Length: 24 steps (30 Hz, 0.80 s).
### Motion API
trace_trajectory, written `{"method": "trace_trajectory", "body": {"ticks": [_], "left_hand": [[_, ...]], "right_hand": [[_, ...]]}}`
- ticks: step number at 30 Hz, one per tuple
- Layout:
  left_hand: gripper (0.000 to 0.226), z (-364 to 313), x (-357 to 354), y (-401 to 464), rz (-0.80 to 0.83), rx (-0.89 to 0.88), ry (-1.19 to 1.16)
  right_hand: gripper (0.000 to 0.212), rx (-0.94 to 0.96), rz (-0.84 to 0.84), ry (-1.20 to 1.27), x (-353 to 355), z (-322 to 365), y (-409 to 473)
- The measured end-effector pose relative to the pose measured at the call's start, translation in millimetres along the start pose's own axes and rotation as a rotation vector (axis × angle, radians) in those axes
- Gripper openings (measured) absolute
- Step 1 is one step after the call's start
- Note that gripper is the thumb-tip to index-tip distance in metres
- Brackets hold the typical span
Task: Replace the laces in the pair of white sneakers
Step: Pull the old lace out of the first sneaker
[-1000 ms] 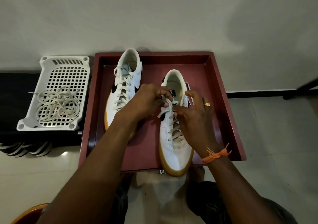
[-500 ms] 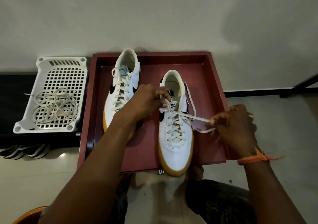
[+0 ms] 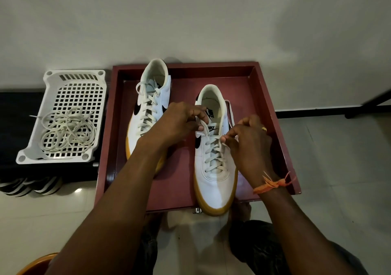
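From the head camera, two white sneakers sit in a dark red tray (image 3: 281, 148). The left sneaker (image 3: 148, 114) stands near the tray's far left corner, and it is laced all the way up. The right sneaker (image 3: 213, 158) lies nearer the front edge, with its toe poking out over that edge.

The job right now looks like threading the lace (image 3: 213, 148) through the top holes of the right sneaker. To do it well, I think each end should be pulled slowly and evenly, so the crosses lie flat and both ends come out the same length.

The left hand (image 3: 179, 122) has its fingers curled, and they pinch the lace at the top left holes. The right hand (image 3: 247, 139) pinches the lace between thumb and finger at the right side of the shoe.

A white basket (image 3: 74, 80) sits just left of the tray, with a pile of loose laces (image 3: 67, 131) in it.
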State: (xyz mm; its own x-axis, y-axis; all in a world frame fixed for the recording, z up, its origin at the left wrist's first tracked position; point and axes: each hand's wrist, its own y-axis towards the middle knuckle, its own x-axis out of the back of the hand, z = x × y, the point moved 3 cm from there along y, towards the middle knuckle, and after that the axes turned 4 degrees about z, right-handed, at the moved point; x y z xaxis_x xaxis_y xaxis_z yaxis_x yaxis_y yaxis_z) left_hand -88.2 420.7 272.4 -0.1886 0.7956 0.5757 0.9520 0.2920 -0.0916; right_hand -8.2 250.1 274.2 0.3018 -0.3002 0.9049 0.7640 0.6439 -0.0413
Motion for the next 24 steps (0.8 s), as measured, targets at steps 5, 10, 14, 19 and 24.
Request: {"method": "trace_trajectory", "body": {"ticks": [5, 10, 14, 19, 24], "left_hand": [[0.017, 0, 1, -1, -0.007, -0.005, 0.004], [0.021, 1, 2, -3, 0.011, 0.022, 0.007], [0.025, -16, -6, -4, -0.002, 0.048, 0.059], [0.034, -20, -30, 0, 0.128, 0.105, 0.337], [0.011, -30, -36, 0, 0.043, 0.205, 0.475]], "right_hand": [[0.01, -0.002, -0.006, -0.146, 20, -10, 2], [0.01, -0.211, 0.131, -0.179, 40, -63, 8], [0.01, -0.286, 0.126, -0.166, 47, -78, 6], [0.032, -0.232, 0.19, 0.008, 27, -56, 11], [0.048, -0.101, 0.39, 0.127, -10, -16, 1]]}}
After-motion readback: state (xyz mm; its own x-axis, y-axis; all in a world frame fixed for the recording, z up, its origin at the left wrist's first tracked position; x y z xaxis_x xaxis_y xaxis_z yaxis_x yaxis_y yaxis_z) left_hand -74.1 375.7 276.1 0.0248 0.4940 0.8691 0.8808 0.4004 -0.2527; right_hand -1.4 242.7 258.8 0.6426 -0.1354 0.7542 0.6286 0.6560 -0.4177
